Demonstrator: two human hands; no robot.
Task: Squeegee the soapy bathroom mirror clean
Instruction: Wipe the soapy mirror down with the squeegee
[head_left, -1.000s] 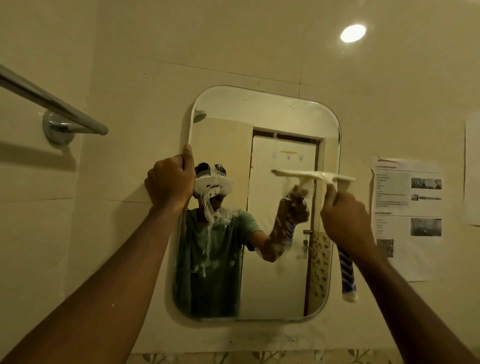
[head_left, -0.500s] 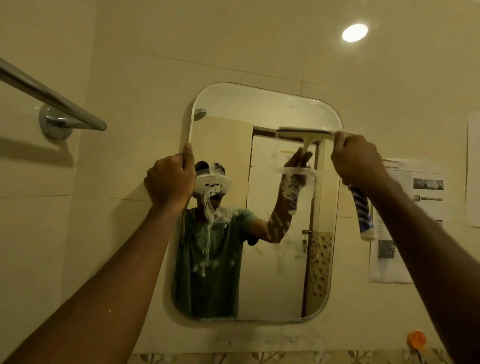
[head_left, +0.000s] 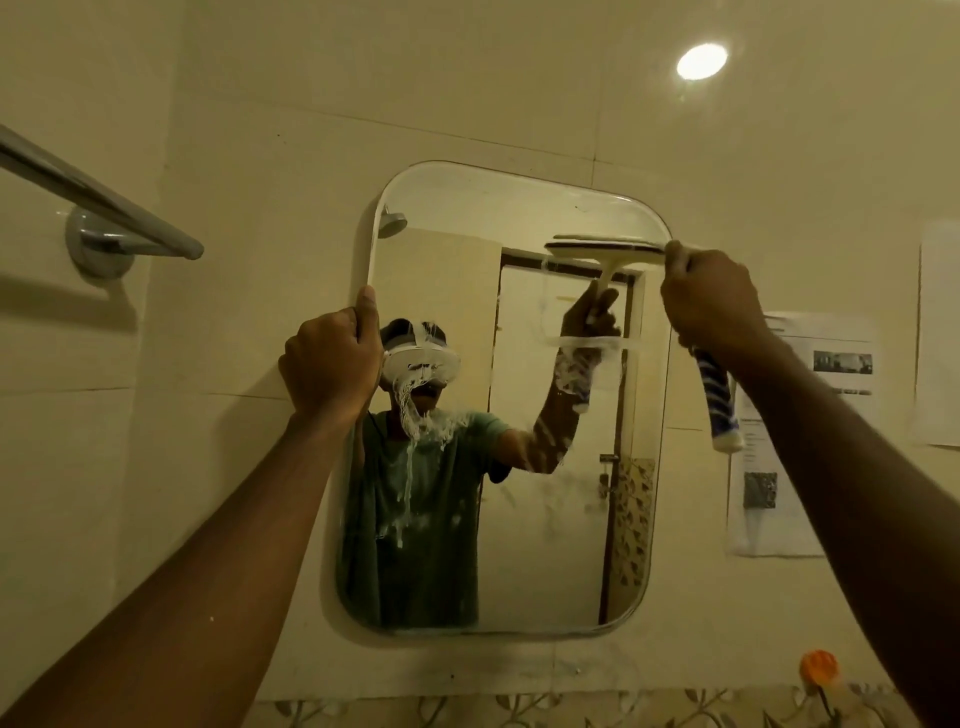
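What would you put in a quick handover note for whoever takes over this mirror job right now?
Left hand grips the left edge of the mirror. Right hand grips the squeegee, blade against the glass near the top right corner.
Done: the top looks mostly clear.
Left: a foam line below the blade and foam drips down the left-centre. Probably pull down the right strip, then the left.
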